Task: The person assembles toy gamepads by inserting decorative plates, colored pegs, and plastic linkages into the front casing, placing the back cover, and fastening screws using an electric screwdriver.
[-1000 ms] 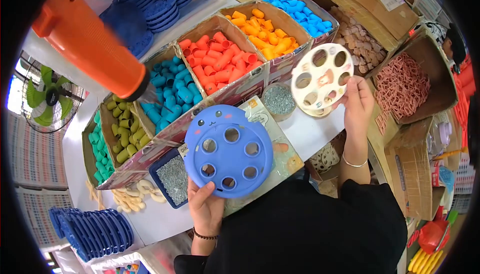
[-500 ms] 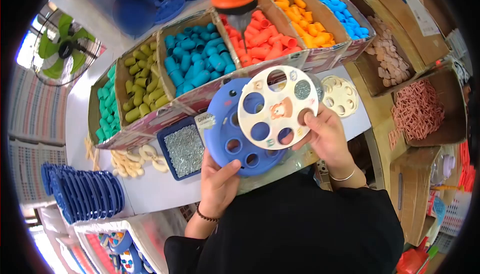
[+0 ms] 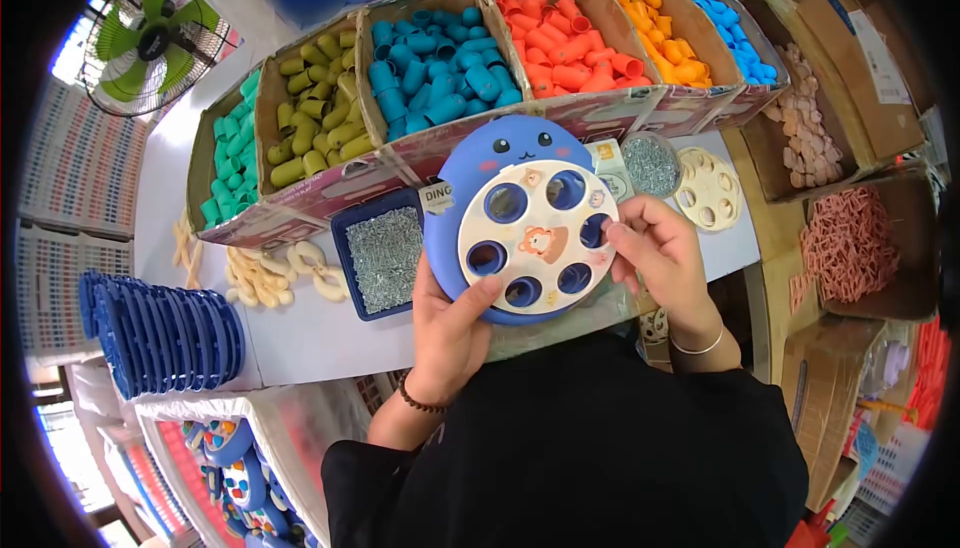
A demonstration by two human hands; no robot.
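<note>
A round blue toy base (image 3: 470, 163) with a printed animal face is gripped in my left hand (image 3: 450, 328), its thumb lying over the front. On that base rests a cream disc (image 3: 540, 240) with several round holes and a bear print in the middle; blue shows through the holes. My right hand (image 3: 668, 260) is at the disc's right edge, thumb and fingers pinched close to a hole there. Left of the base stands a blue tray of small screws (image 3: 380, 258). To the right are a round clear tub of screws (image 3: 650, 165) and several stacked cream discs (image 3: 708, 188).
A divided cardboard box (image 3: 345, 178) of coloured plastic caps spans the back. Blue rings (image 3: 170, 333) stand in a row at left, near cream curved parts (image 3: 260, 276). Boxes of pink pieces (image 3: 845, 243) are at right. A fan (image 3: 152, 43) stands far left.
The cream disc has moved down and left onto the blue base, which now faces me more squarely. The view has shifted, leaving only the hanging orange screwdriver's tip at the top.
</note>
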